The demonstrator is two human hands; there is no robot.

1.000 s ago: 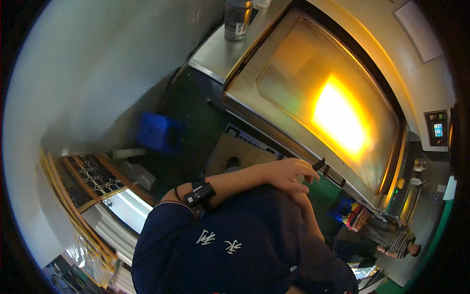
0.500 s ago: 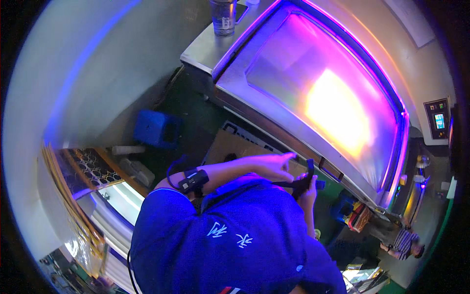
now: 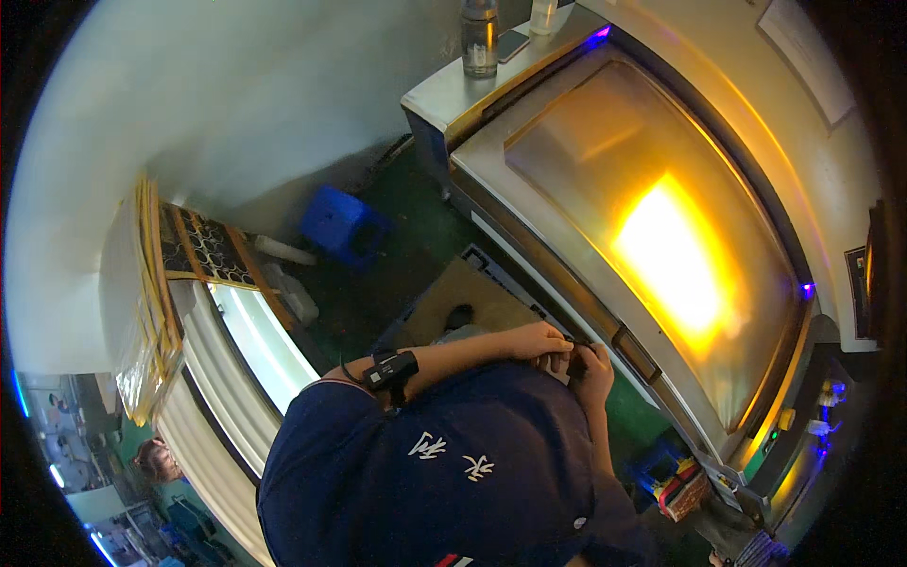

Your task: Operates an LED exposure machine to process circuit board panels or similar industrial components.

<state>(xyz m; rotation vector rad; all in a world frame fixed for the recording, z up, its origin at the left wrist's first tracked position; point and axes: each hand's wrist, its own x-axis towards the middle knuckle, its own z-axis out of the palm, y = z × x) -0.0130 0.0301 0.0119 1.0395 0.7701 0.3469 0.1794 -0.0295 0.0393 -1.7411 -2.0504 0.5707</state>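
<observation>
My left hand [image 3: 539, 344] and my right hand [image 3: 595, 372] meet in front of my chest, fingertips close together. Between them is a small dark strap-like thing [image 3: 577, 351], mostly covered by fingers. My right hand is closed on it. The left fingers are curled in a pinch at its left side; what lies between them is hidden. A black device [image 3: 390, 369] is strapped round my left forearm. Just beyond my hands runs the front edge of a large low machine [image 3: 567, 170], its sheet-like top lit by a bright yellow glow.
A bottle [image 3: 480, 42] and a phone [image 3: 512, 46] rest on the machine's left-hand ledge. A blue stool [image 3: 342, 225] stands on the green floor to the left. Cardboard [image 3: 463, 307] lies below my hands. White curved panels [image 3: 217, 378] are at lower left, with a person [image 3: 159, 460] beyond them.
The machine's glow has turned from purple to yellow. My left hand has gone from extended fingers to a pinch beside the right hand. The view has swung, shifting the machine rightward.
</observation>
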